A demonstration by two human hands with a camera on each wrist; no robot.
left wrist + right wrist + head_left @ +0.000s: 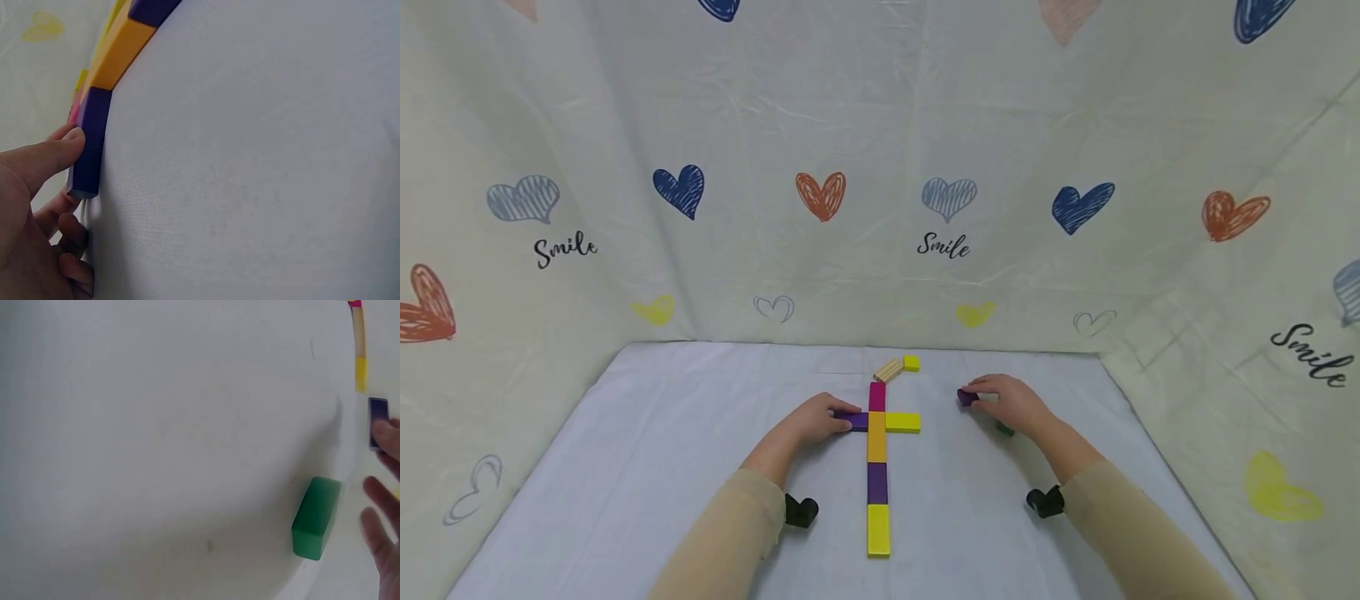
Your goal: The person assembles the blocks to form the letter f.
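Note:
My left hand (816,419) pinches a purple block (94,144) between thumb and fingers. That block lies on the white cloth, its inner end against an orange block (877,437). A yellow block (902,423) meets the orange one on the opposite side, and a pink block (877,397) stands at its far end. Toward me the line runs on with a second purple block (877,483) and a yellow block (877,531). Over to the right, my right hand (1009,402) pinches another purple block (378,415) at its fingertips. Below that hand lies a green block (317,515).
Beyond the pink block, several plain wooden pieces (889,370) lie at a slant, with a small yellow block (911,363) beside them. A heart-printed curtain (880,275) rises behind the table's far edge. White cloth (647,467) covers the table.

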